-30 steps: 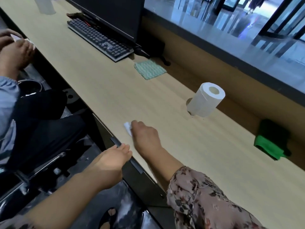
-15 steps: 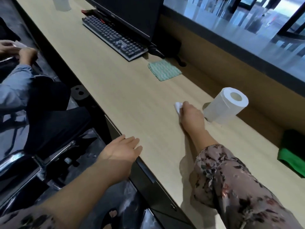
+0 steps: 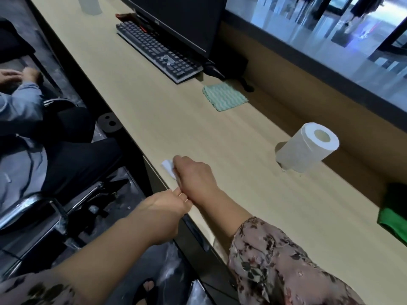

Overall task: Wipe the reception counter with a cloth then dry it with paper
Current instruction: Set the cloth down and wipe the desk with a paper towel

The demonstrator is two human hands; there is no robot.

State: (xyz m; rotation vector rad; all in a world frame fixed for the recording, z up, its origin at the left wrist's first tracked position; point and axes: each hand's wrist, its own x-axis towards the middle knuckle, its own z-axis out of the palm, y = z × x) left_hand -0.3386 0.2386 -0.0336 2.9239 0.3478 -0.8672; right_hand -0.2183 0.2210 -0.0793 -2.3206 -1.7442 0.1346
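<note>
Drying step. Right hand (image 3: 193,177) grips paper (image 3: 167,167) at near counter (image 3: 286,216) edge; left hand (image 3: 165,208) rests relaxed beside. Advise firm overlapping strokes toward far side, clear of roll (image 3: 306,148).

Open stretch of counter (image 3: 198,133) between teal cloth (image 3: 224,96) and paper roll (image 3: 306,148), keyboard (image 3: 158,51) and monitor (image 3: 180,20) beyond.

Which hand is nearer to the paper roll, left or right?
Right. The right hand holds a paper piece on the counter, apart from the paper roll; the left hand is farther, at the near edge.
</note>
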